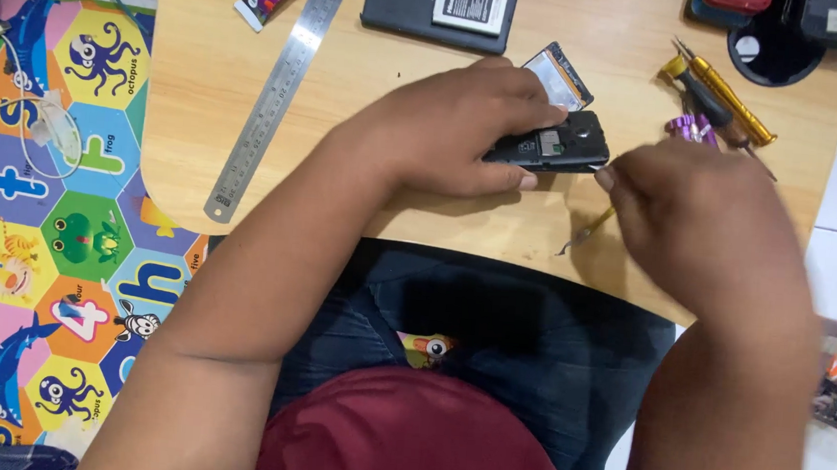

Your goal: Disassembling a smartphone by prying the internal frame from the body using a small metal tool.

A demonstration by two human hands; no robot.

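Nearest to the person, the right hand (pixel 704 221) is curled, its fingers pressed together around a thin yellow-handled tool (pixel 588 229) whose end sticks out below the hand; the fingertips touch the right end of the black phone body (pixel 554 144). The left hand (pixel 465 130) clamps this phone on the wooden table (pixel 204 73), thumb below, fingers over the top. The phone looks already opened, I judge: its back is off and a loose part (pixel 559 75) lies just behind it. Farther away lie a steel ruler (pixel 281 88), screwdrivers (pixel 718 89) and a dark device with a battery (pixel 444 6). The work inside seems unfinished.
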